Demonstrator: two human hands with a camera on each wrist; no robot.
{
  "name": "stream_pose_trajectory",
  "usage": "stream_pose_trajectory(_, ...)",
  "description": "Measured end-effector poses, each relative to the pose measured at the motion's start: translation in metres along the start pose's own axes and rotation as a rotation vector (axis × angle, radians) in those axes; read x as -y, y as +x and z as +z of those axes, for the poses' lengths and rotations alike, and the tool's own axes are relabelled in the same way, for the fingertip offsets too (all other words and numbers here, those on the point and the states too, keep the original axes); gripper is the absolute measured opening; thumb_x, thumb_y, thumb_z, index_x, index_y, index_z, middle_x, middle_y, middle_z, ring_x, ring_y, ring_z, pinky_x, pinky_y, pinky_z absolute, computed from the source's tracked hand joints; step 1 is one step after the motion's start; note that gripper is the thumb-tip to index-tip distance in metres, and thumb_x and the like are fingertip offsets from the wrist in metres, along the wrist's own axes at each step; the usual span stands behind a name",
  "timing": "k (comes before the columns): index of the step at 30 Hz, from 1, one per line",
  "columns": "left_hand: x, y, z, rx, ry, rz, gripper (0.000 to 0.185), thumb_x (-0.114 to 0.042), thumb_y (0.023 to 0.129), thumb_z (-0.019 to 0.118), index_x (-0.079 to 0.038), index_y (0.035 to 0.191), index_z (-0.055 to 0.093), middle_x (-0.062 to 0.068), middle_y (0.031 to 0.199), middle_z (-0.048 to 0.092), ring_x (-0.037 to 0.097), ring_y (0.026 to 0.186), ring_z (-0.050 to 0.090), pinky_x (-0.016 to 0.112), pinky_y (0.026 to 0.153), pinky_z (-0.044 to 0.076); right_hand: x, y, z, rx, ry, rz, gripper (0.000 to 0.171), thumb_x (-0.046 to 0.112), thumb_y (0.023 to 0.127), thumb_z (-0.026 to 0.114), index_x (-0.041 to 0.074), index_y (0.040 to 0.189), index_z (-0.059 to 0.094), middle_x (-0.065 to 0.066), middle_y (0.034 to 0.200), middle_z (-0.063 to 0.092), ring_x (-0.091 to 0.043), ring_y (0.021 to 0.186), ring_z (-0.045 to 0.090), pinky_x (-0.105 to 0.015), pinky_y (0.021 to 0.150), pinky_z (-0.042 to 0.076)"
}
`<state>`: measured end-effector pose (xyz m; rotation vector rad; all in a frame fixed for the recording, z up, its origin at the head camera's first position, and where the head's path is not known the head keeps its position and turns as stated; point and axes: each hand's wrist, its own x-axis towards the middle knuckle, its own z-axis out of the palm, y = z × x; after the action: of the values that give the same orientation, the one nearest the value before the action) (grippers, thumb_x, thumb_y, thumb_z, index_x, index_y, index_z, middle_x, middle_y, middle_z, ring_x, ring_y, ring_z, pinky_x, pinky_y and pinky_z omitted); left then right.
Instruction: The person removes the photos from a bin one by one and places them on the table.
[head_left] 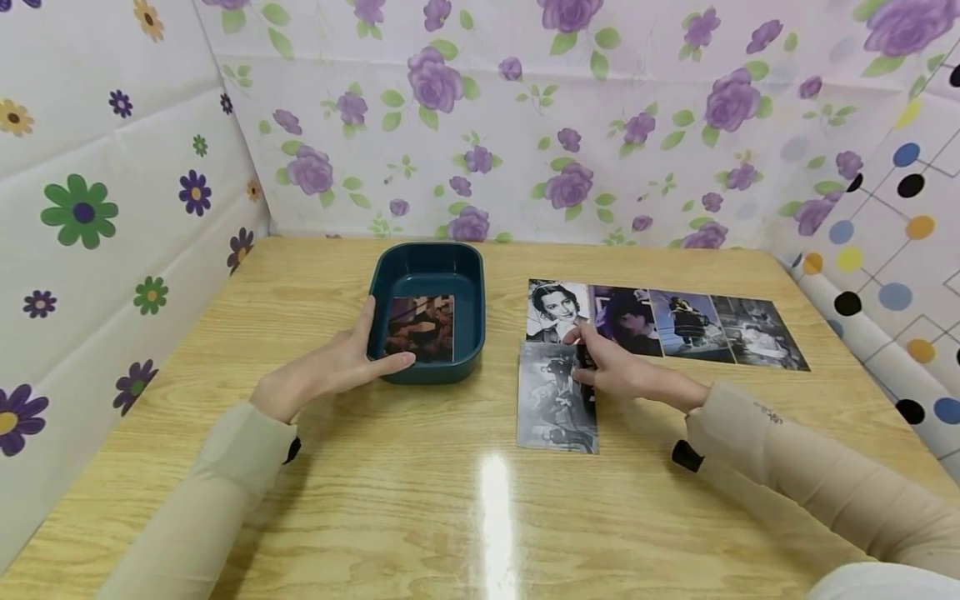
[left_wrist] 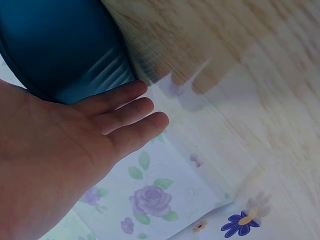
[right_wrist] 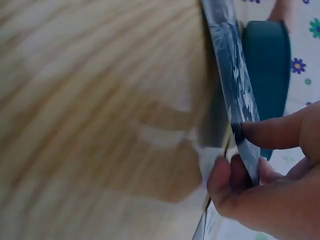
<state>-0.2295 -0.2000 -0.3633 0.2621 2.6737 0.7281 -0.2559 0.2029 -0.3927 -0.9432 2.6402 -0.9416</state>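
A black-and-white rectangular photo print (head_left: 551,417), with a glossy paper surface, is in the right hand (head_left: 622,368), on the inner side facing the left hand (head_left: 337,362). It is probably light, thin and springy rather than floppy, easy to crease or smudge, and perhaps slick; its edges are the safest place to hold. The right hand pinches its right edge between thumb and fingers, and the right wrist view shows the gripped part raised off the pale wood-grain counter (head_left: 375,517).

Just beyond the right hand, a row of four glossy picture prints (head_left: 688,327) runs outward to its right. Beside the left hand sits a deep teal, round-cornered tray (head_left: 442,374), likely smooth and rigid, with a dark-toned picture print (head_left: 431,329) lying inside.

The right forearm comes in from the lower right, fingers pointing inward. The left hand holds nothing: its fingers extend along the tray's left side, thumb spread wide toward the near rim.
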Motion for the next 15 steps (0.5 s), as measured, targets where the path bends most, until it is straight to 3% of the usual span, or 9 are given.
stream_pose_trajectory(5, -0.0008, -0.0007, -0.001, -0.003, 0.006, 0.003, 0.117, -0.077, 0.084, 0.046, -0.018, 0.147, -0.034, 0.033, 0.157, 0.01, 0.049, 0.142, 0.024, 0.061, 0.112, 0.028, -0.0011, -0.0023, 0.0088, -0.077, -0.171, -0.068, 0.037, -0.004, 0.084, 0.066, -0.008, 0.116, 0.047, -0.026, 0.115, 0.056, -0.039, 0.106, 0.05, -0.051, 0.094, 0.037)
stream_pose_trajectory(10, -0.0005, -0.0008, -0.0011, -0.005, 0.002, 0.006, 0.117, -0.077, 0.084, 0.046, -0.018, 0.147, -0.034, 0.032, 0.157, 0.01, 0.049, 0.142, 0.024, 0.061, 0.112, 0.028, 0.0021, -0.005, 0.0115, -0.119, -0.331, -0.042, 0.039, 0.006, 0.083, 0.072, -0.001, 0.116, 0.052, -0.02, 0.105, 0.052, -0.032, 0.093, 0.04, -0.038, 0.076, 0.029)
stream_pose_trajectory(15, -0.0008, -0.0021, -0.0006, 0.002, 0.01, 0.003, 0.117, -0.078, 0.083, 0.045, -0.019, 0.147, -0.034, 0.031, 0.158, 0.008, 0.049, 0.143, 0.021, 0.062, 0.112, 0.026, 0.0074, -0.0022, 0.0104, -0.111, -0.399, -0.032, 0.042, 0.011, 0.083, 0.074, 0.002, 0.118, 0.054, -0.016, 0.106, 0.047, -0.03, 0.093, 0.038, -0.036, 0.073, 0.026)
